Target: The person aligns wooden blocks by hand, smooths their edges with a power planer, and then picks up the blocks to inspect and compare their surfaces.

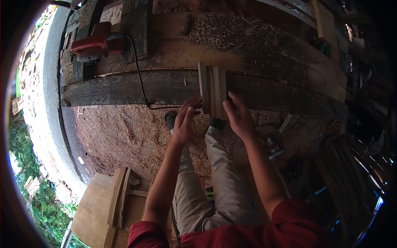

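Seemingly hands (211, 115) hide slats' (213, 84) ends.

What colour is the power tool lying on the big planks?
The power tool is red with a black cord, seen best in the head view.

Bare plank (285, 89) right of the wood pieces (213, 89); power cord (140, 78) crosses on the left.

Four wood slats (213, 89); one power tool (93, 43); two hands.
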A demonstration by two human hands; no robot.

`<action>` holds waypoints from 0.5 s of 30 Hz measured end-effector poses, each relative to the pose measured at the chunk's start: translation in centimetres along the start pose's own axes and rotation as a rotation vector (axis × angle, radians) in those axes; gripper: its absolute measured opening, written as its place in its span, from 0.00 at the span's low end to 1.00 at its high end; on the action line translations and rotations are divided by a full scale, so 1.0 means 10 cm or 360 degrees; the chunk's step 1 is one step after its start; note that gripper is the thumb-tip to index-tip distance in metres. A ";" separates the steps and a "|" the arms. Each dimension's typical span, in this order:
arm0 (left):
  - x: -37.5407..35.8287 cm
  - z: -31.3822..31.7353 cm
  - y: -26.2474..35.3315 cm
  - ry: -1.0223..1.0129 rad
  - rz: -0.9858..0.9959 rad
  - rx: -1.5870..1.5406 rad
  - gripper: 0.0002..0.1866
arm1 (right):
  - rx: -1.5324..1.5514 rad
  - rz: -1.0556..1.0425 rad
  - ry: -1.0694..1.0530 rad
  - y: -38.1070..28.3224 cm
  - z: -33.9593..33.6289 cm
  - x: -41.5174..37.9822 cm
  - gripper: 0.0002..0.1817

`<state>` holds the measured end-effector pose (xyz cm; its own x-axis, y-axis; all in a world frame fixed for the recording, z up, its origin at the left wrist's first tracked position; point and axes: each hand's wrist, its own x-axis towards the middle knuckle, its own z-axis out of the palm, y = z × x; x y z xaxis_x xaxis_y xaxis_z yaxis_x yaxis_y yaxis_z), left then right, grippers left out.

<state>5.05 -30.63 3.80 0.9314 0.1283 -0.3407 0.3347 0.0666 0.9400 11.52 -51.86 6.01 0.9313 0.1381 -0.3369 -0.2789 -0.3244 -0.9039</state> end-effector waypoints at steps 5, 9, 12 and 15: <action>-0.01 0.05 -0.05 -0.0057 -0.0090 -0.0227 0.26 | -0.0169 -0.0150 -0.0021 0.15 0.10 0.05 0.43; -0.03 0.01 -0.08 -0.0087 -0.0128 -0.0217 0.33 | -0.0624 -0.0378 0.0062 -0.02 0.17 -0.01 0.53; -0.02 -0.02 -0.13 -0.0114 -0.0119 -0.0462 0.41 | -0.0756 -0.0389 0.0056 0.03 0.21 0.03 0.56; 0.08 -0.11 -0.21 -0.0142 -0.0190 -0.0808 0.46 | -0.0753 -0.0293 -0.0005 0.03 0.16 0.05 0.56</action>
<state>4.91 -29.63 1.52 0.9069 0.0071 -0.4213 0.3485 0.5491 0.7596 11.55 -50.41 5.16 0.9541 0.2357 -0.1847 0.0272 -0.6825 -0.7303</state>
